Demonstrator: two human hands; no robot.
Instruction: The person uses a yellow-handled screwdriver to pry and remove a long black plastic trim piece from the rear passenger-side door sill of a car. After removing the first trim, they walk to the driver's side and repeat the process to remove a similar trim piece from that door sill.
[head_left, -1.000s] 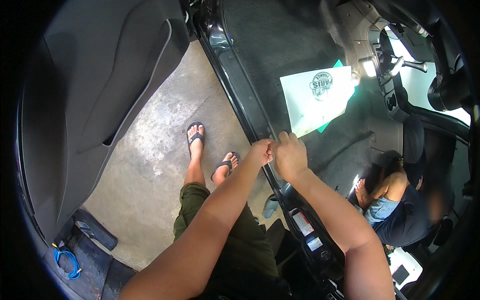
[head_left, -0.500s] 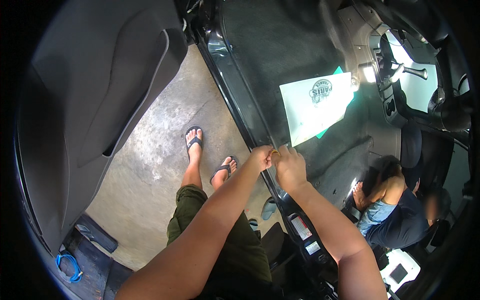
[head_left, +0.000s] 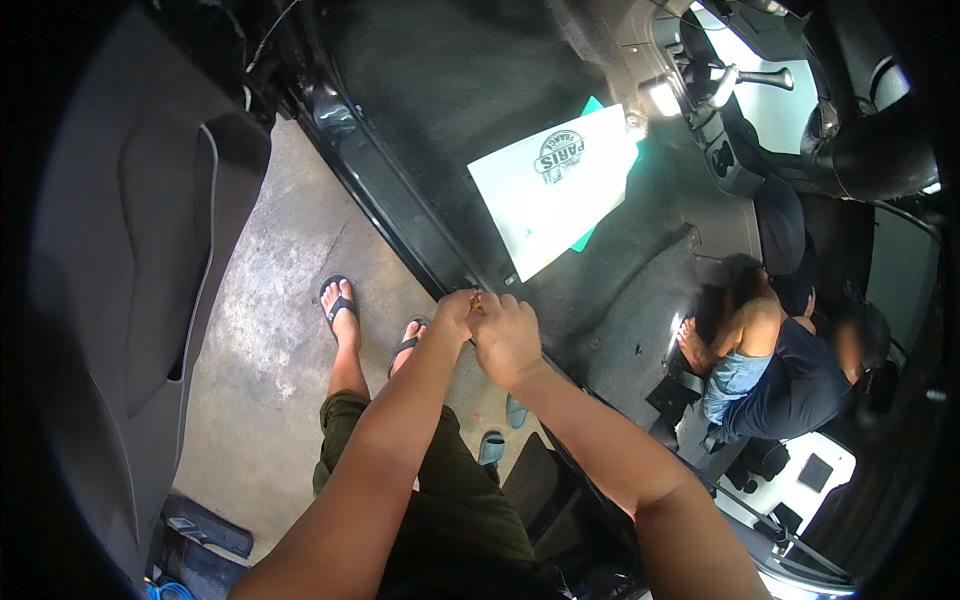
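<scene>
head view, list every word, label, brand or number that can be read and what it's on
White sheet on the car floor: dark lettering in a round emblem; legible, but I won't copy out its words.
Left flip-flop: small pale mark on the strap, too small to read.

White sheet (head_left: 525, 215) beyond the fingers (head_left: 488, 300)
Right of them, a seated person (head_left: 785, 390); below, grey-blue slippers (head_left: 491, 449); far left, a dark door panel (head_left: 105, 310).
</scene>
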